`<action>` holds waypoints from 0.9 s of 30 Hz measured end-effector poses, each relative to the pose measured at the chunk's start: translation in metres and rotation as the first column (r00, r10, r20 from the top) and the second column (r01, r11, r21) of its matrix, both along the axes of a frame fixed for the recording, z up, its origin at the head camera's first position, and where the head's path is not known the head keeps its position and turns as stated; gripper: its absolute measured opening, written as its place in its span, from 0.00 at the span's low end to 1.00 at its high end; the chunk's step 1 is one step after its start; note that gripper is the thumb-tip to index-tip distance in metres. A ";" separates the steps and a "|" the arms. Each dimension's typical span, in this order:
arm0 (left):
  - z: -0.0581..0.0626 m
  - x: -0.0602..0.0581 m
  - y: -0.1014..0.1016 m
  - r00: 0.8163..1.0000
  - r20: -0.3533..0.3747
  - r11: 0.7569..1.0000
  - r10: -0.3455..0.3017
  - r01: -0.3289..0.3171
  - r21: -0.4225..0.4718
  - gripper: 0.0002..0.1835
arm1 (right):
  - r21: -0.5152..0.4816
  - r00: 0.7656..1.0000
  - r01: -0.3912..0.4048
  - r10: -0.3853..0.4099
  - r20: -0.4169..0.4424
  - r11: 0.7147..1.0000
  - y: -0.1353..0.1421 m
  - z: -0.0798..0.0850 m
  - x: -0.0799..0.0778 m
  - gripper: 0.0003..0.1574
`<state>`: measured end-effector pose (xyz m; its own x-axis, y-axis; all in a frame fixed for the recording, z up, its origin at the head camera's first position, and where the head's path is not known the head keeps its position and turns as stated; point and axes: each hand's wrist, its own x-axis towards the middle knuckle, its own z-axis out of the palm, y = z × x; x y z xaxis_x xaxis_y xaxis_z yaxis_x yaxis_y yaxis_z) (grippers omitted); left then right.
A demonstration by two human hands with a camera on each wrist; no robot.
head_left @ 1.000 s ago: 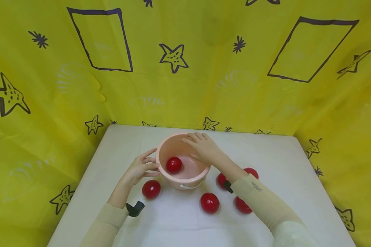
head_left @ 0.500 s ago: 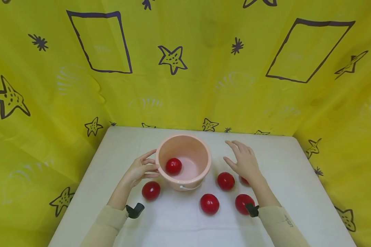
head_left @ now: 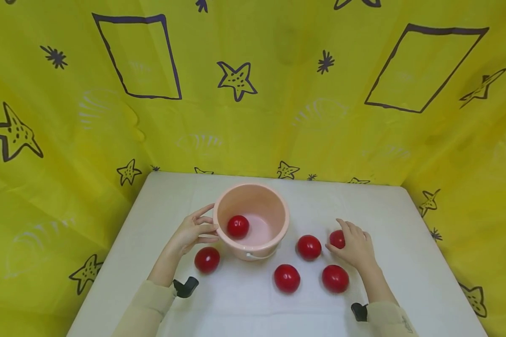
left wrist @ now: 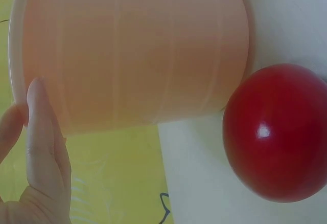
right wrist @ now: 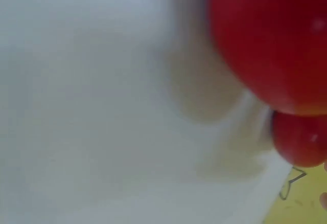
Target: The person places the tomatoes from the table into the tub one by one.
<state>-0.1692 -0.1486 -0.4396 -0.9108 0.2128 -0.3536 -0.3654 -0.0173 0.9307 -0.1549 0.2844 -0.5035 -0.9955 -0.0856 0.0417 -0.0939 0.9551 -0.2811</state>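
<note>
A pink bucket with a white handle stands on the table, one glossy red, tomato-like ball inside. At the bucket's left side, my left hand touches the rim and outer wall with extended fingers; the left wrist view shows a finger along the wall. My right hand reaches over a red ball at the right, fingers spread around it and partly hiding it. In the right wrist view that ball lies beyond a nearer one, and only bits of fingertips show at the edge.
More red balls lie on the white table: one left of the bucket, and one, another and a third to its right. A yellow patterned curtain encloses the back and sides.
My right hand has come out from over the bucket, moved right and down, and is now over the rightmost red ball. My left hand stays at the bucket.
</note>
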 end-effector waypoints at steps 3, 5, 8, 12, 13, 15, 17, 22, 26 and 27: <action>0.001 0.000 0.000 1.000 -0.001 1.000 0.000 0.000 -0.010 0.36 | -0.023 0.999 0.024 -0.024 0.023 0.999 0.005 -0.007 0.005 0.53; 0.002 0.000 0.001 1.000 0.001 1.000 0.005 -0.005 -0.011 0.36 | -0.035 0.999 0.040 -0.039 0.032 0.999 0.008 -0.011 0.007 0.54; 0.002 0.000 0.001 1.000 0.006 1.000 0.014 -0.014 0.002 0.36 | -0.044 0.997 0.063 -0.061 0.040 0.997 0.013 -0.016 0.010 0.54; 0.001 0.000 0.001 1.000 0.009 1.000 0.022 -0.023 0.020 0.36 | -0.039 0.996 0.081 -0.079 0.048 0.996 0.019 -0.022 0.012 0.54; 0.001 0.000 0.001 1.000 0.008 1.000 0.022 -0.022 0.020 0.36 | -0.038 0.995 0.084 -0.082 0.051 0.996 0.020 -0.023 0.012 0.54; 0.001 0.000 0.001 1.000 0.007 1.000 0.018 -0.018 0.019 0.36 | -0.039 0.995 0.087 -0.084 0.059 0.995 0.022 -0.026 0.013 0.55; 0.001 0.000 0.000 1.000 0.004 1.000 0.013 -0.013 0.019 0.36 | -0.042 0.994 0.088 -0.086 0.064 0.995 0.023 -0.028 0.014 0.56; -0.001 0.000 -0.001 1.000 -0.012 0.999 -0.002 0.002 0.045 0.36 | -0.057 0.995 0.095 -0.092 0.048 0.994 0.025 -0.035 0.013 0.57; -0.002 0.000 -0.001 1.000 -0.018 0.999 0.001 0.000 0.050 0.36 | -0.062 0.994 0.098 -0.095 0.044 0.993 0.025 -0.039 0.011 0.58; -0.002 0.001 -0.001 1.000 -0.018 0.999 0.002 -0.001 0.049 0.36 | -0.062 0.995 0.098 -0.095 0.044 0.993 0.025 -0.040 0.011 0.58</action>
<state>-0.1686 -0.1496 -0.4419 -0.9172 0.2285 -0.3263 -0.3485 -0.0634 0.9352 -0.1438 0.3094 -0.5431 -0.9999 0.0123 0.0030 0.0105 0.9389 -0.3439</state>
